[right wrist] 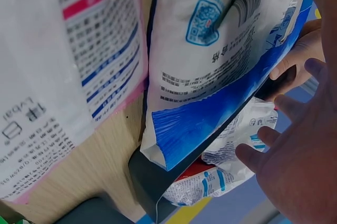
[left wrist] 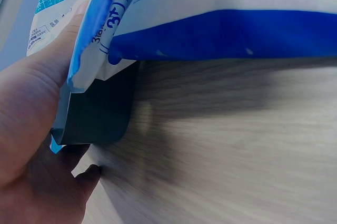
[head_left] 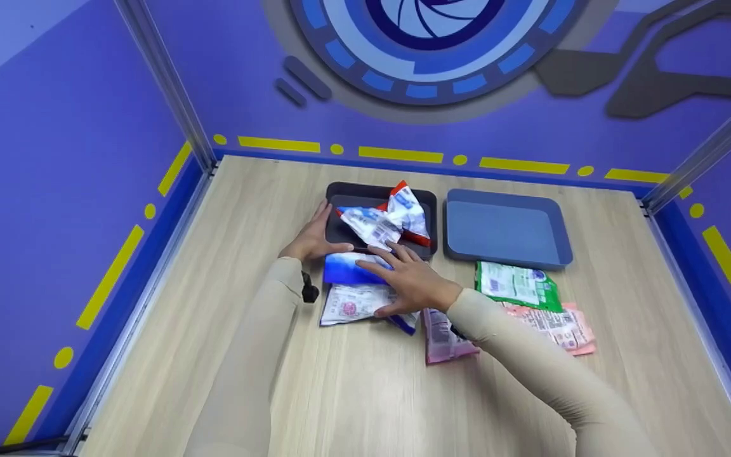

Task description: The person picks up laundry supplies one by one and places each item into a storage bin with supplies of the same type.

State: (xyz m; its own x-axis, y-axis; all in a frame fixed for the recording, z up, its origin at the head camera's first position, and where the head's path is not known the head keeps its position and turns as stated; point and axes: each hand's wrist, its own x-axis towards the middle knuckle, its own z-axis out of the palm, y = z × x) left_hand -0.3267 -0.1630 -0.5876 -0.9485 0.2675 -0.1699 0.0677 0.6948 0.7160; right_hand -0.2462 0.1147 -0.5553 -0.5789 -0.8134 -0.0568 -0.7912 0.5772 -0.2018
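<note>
A dark tray (head_left: 359, 198) holds crumpled white-and-red packets (head_left: 372, 223). My left hand (head_left: 313, 240) grips its near left corner, thumb over the rim and fingers outside the wall. A blue-and-white packet (head_left: 346, 270) leans against the tray's near edge, its blue end beside the left thumb in the left wrist view. Over this packet my right hand (head_left: 415, 279) spreads its fingers; whether the fingertips touch it I cannot tell. In the right wrist view, the packet's printed back (right wrist: 205, 60) lies beside the spread right fingers (right wrist: 250, 156).
A blue-grey tray (head_left: 502, 228) stands to the right of the dark one. Before it lie a green packet (head_left: 518, 285) and a pink-and-white packet (head_left: 562, 327). A purple-pink packet (head_left: 445, 339) is partly under the right forearm. Blue walls (head_left: 403, 136) enclose the wooden table (head_left: 365, 393).
</note>
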